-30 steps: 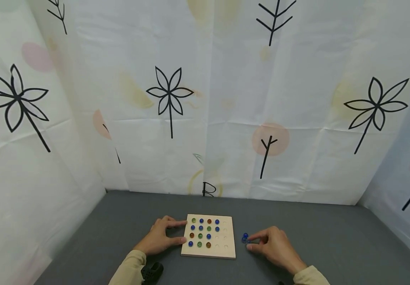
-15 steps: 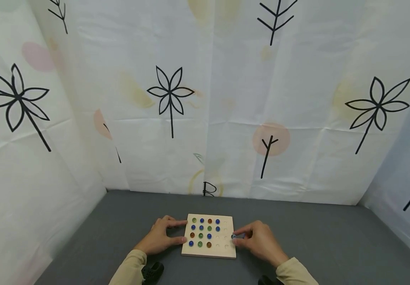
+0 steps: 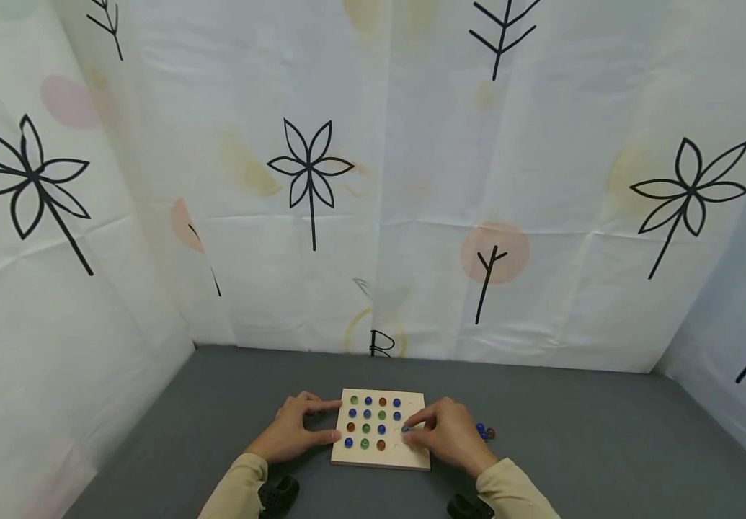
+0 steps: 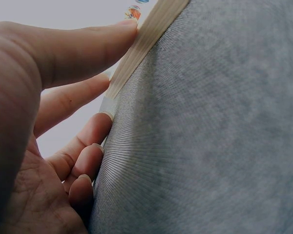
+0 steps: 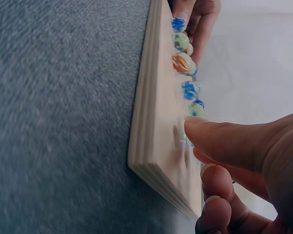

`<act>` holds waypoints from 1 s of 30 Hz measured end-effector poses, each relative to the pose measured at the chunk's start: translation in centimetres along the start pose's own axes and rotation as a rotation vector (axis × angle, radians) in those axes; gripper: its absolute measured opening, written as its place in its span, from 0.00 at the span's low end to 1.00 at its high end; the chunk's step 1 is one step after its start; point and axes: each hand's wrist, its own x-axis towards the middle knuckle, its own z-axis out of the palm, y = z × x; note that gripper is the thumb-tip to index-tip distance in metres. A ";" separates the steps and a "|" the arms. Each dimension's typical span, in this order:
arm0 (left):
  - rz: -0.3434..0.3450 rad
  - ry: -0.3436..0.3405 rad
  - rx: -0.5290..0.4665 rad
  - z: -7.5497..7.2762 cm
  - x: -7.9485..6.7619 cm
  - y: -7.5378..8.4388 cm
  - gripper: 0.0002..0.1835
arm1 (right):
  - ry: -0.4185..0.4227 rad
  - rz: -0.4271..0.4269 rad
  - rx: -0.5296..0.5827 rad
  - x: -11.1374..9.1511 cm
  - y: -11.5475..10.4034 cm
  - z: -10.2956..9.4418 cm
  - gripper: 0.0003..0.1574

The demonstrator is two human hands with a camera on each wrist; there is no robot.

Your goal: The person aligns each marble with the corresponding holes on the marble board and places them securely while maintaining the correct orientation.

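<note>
A pale wooden board (image 3: 388,458) with rows of small hollows lies on the grey table; blue, green and brown glass marbles sit in most of its left and middle hollows. My left hand (image 3: 288,432) rests thumb and index finger against the board's left edge, as the left wrist view shows at the wooden edge (image 4: 146,41). Over the right part of the board, my right hand (image 3: 453,437) pinches a blue marble (image 3: 405,429) between thumb and index finger. In the right wrist view, the thumb (image 5: 224,141) largely hides that marble; a swirled orange marble (image 5: 184,64) shows farther along.
Right of my right hand, several loose marbles (image 3: 480,428), blue and brown, lie on the table (image 3: 574,440). A white patterned cloth (image 3: 411,288) stands behind and at both sides. Dark straps (image 3: 278,496) show near both wrists.
My right hand has taken a blue marble from the loose group and moved left with it over the board, uncovering the other loose marbles. My left hand stays at the board's edge.
</note>
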 end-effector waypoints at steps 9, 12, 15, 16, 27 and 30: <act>0.002 0.000 0.007 0.0 0.0 0.2 0.29 | -0.021 0.023 0.012 0.3 -0.2 0.6 0.08; -0.002 0.000 0.005 -0.1 0.0 0.2 0.29 | -0.019 0.028 0.009 0.3 -0.3 0.8 0.08; -0.001 -0.002 0.014 -0.1 -0.1 0.3 0.29 | -0.016 0.023 -0.003 0.4 -0.4 0.9 0.08; -0.001 -0.003 0.015 -0.1 -0.1 0.3 0.29 | -0.016 0.021 -0.005 0.4 -0.4 0.9 0.08; 0.009 0.000 0.004 -0.1 -0.1 0.2 0.29 | -0.001 0.002 -0.016 0.5 -0.7 1.2 0.07; 0.015 0.002 -0.001 0.0 -0.2 0.2 0.29 | -0.002 -0.002 -0.018 0.6 -0.7 1.2 0.08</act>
